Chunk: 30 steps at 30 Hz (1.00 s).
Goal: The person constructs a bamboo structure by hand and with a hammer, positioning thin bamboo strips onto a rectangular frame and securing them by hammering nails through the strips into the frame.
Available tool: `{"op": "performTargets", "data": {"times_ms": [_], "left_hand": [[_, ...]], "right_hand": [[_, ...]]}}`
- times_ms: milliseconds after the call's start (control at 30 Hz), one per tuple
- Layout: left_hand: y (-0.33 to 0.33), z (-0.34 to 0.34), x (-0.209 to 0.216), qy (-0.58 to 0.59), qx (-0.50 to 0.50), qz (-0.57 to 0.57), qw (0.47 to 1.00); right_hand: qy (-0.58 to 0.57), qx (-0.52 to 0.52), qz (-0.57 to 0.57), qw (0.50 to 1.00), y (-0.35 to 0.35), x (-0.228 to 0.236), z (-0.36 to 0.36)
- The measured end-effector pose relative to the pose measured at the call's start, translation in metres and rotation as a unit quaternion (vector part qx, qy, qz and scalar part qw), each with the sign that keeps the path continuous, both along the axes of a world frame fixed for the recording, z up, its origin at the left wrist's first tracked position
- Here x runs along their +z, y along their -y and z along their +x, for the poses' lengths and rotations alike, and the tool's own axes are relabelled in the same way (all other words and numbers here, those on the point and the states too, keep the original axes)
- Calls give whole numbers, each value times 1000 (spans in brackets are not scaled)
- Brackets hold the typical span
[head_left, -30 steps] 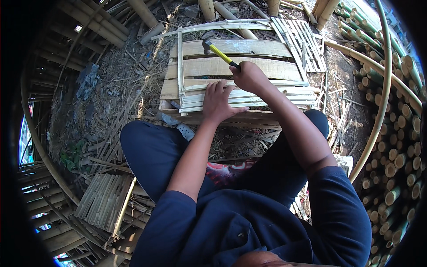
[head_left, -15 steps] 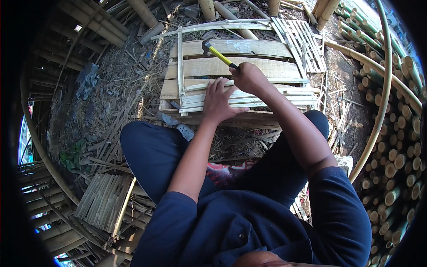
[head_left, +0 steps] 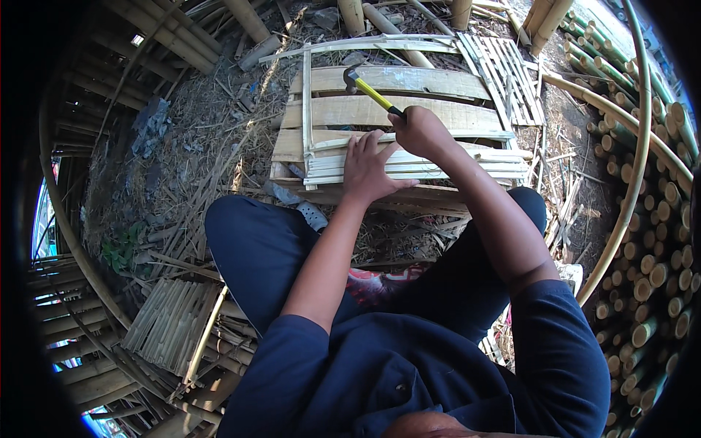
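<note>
My right hand (head_left: 423, 133) is wrapped round the black grip of a claw hammer (head_left: 374, 95) with a yellow shaft. The hammer's head points to the far left, above a low slatted wooden bench (head_left: 387, 109). My left hand (head_left: 371, 169) lies with spread fingers across a row of pale split-bamboo strips (head_left: 467, 169) along the bench's near side. Its thumb stretches to the right over the strips. At the row's left end, a crosswise strip (head_left: 307, 102) runs away from me. Whether a nail is under my left fingers cannot be seen.
A slatted bamboo panel (head_left: 504, 80) lies at the bench's far right. Stacked cut bamboo poles (head_left: 646, 292) fill the right side, behind a bent pole (head_left: 634, 182). A bundle of strips (head_left: 169, 321) sits at lower left. Scraps and straw litter the ground (head_left: 190, 168).
The whole view has shifted slightly, so the bench appears a little further right. Both hands and the hammer keep nearly the same places over the bench.
</note>
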<state>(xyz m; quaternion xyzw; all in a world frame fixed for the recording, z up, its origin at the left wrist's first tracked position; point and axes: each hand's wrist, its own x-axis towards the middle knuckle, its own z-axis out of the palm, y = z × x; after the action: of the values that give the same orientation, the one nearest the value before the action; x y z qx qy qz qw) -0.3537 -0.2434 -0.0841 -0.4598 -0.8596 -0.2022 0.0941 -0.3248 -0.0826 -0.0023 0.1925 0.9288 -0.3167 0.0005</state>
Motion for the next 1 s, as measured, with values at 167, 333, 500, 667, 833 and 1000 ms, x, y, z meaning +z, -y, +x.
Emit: {"op": "performTargets", "data": {"times_ms": [167,333,500,667,833,1000], "left_hand": [[-1,-1,0,34,17,-53,998],[-3,-2,-3,37,7,-33,999],[-2,-3,-7,32,6,3,999],[-5,0,-3,-5,7,1,1000],[-4,-4,-5,-22,-15,32,999],[-5,-1,-7,-21,-4,31,999]], "right_hand": [[-5,-2,1,1000,0,0,0],[-2,-5,6,1000,-2,2,3],[11,2,-5,1000,0,1,-1],[-29,-8,-17,999,-2,-7,0],[-32,-7,-21,999,1,-8,2],[-27,2,-20,999,0,-8,2]]}}
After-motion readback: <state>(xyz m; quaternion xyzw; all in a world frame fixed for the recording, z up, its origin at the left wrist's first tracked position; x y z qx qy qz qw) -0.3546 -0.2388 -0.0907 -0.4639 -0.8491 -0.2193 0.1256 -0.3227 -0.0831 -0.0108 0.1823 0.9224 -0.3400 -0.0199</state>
